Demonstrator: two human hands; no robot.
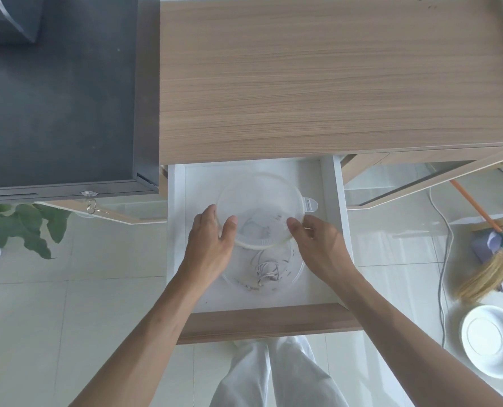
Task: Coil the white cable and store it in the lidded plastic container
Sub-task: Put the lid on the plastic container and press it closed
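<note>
A clear round plastic container [295, 267] sits in an open white drawer [331, 230]. The white cable [266, 271] lies bundled inside it. Both hands hold the translucent round lid [260, 195] tilted above the container's far part, its tab pointing right. My left hand [212, 233] grips the lid's left rim with the thumb on top. My right hand [317, 239] pinches the lid's right rim. The lid covers only part of the container.
A wooden cabinet top [332, 77] lies beyond the drawer, and a dark unit [59, 92] stands to the left. A plant [21, 224] is at left. A broom [491, 254], a floor cable [444, 259] and a white fan base [491, 342] are at right.
</note>
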